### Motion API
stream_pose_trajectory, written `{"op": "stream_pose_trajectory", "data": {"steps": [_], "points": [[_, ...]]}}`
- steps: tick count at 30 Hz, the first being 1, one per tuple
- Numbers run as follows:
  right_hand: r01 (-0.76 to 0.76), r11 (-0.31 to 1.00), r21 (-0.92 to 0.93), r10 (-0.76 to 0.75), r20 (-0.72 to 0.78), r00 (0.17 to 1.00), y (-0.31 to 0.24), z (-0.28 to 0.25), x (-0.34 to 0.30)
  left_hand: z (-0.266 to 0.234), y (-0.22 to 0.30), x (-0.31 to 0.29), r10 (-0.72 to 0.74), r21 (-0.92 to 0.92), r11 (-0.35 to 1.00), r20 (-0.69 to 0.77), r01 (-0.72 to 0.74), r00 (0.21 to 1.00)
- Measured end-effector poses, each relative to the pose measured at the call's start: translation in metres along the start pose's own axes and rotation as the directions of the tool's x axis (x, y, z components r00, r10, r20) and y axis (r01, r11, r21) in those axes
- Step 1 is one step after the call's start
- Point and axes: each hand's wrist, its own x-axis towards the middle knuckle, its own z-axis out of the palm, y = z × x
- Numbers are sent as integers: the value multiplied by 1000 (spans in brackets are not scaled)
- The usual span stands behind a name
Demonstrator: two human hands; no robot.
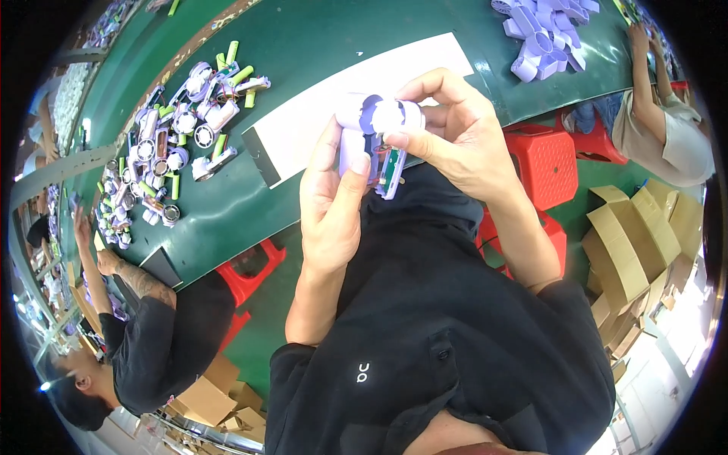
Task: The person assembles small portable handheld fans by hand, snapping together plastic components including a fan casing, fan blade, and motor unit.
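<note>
Over the near edge of the green table, both my hands hold an opened lavender handheld fan. My left hand (331,208) is closed round its lavender shell (352,150), thumb pressing on the near side. At the bright white round head (388,116) of the fan, my right hand (472,152) grips with thumb and fingers. Between the hands, a green circuit board (390,168) shows in the open handle part, which angles down toward me. Glare washes out detail on the head, and my fingers cover some of the shell.
A white sheet (303,125) lies on the green table (334,45). Fan assemblies with green cells (163,144) are heaped left; lavender shells (542,38) are piled far right. Red stools (542,167) and cardboard boxes (633,239) stand right. Co-workers sit at both sides.
</note>
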Motion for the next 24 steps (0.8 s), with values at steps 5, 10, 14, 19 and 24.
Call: {"op": "stream_pose_trajectory", "data": {"steps": [5, 10, 14, 19, 24], "points": [[-9, 1000, -19, 10, 83, 997, -3, -1, -2, -2, -1, 2, 14, 11, 1000, 10, -14, 1000], [-20, 1000, -10, 21, 41, 999, 0, -3, 1, 4, 2, 2, -10, -37, 999, 18, 10, 1000], [-1, 997, -74, 3, 18, 1000, -2, -1, 2, 5, 0, 1, 30, -27, 999, 17, -29, 999], [12, 997, -79, -12, 1, 1000, -1, 1, 1, 4, -1, 2, 13, -43, 999, 17, -12, 1000], [0, 995, -103, -2, -20, 1000, -3, 2, -1, 5, -6, 2, 67, -38, 997, -5, -67, 998]]}}
